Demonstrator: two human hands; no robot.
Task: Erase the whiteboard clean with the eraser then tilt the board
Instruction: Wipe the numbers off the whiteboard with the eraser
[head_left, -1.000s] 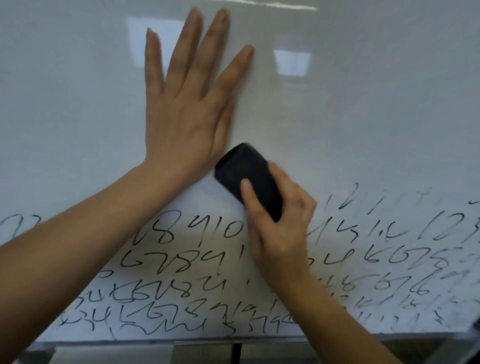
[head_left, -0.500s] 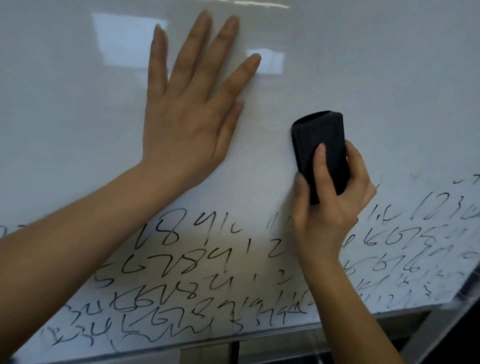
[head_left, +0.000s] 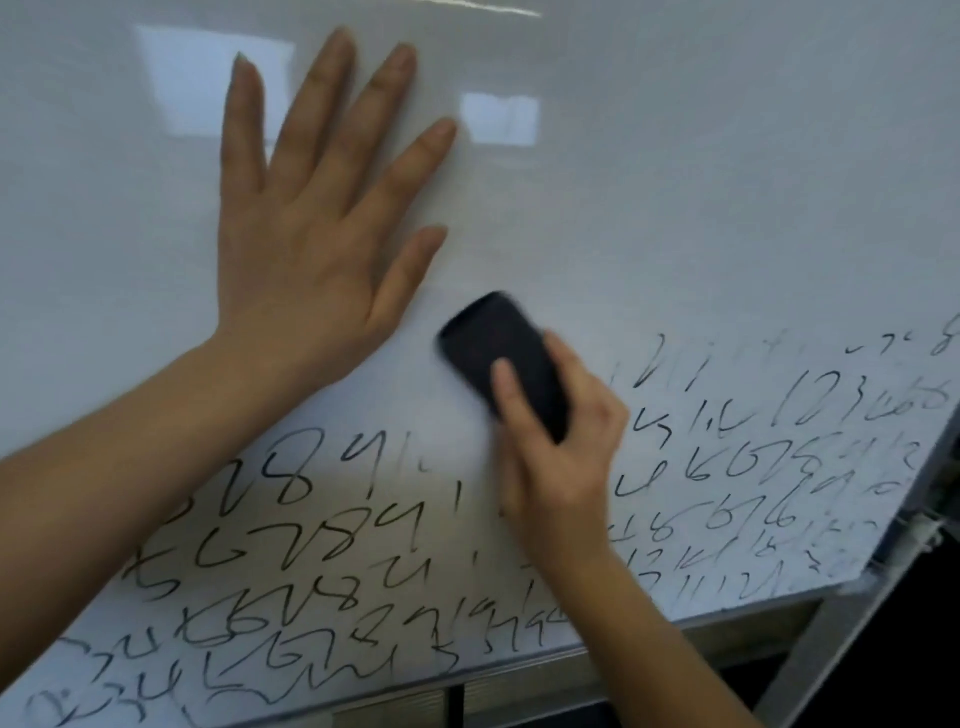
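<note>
Head view, looking down at a whiteboard (head_left: 701, 182) with the top half wiped and the bottom half full of black scribbled numbers (head_left: 322, 540). Right hand (head_left: 558, 457) wrapped around the lower end of a black eraser (head_left: 501, 358), thumb laid across its back, other fingers curled round its far side, so roughly the upper half pokes out past the fingertips. Eraser pressed flat on the board, right at the top edge of the writing, a bit blurred. Long axis on a diagonal, free rounded end pointing up and to the left, toward the heel of the other hand, close beside it but not touching. Left hand (head_left: 306, 244) up and left of the eraser, palm flat on the clean part of the board, all fingers straight and spread, holding nothing. Below the eraser, rows of digits down to the board's lower edge; off to its right, more faint, half-smudged marks. Grey metal frame (head_left: 831, 629) at the board's lower right corner.
</note>
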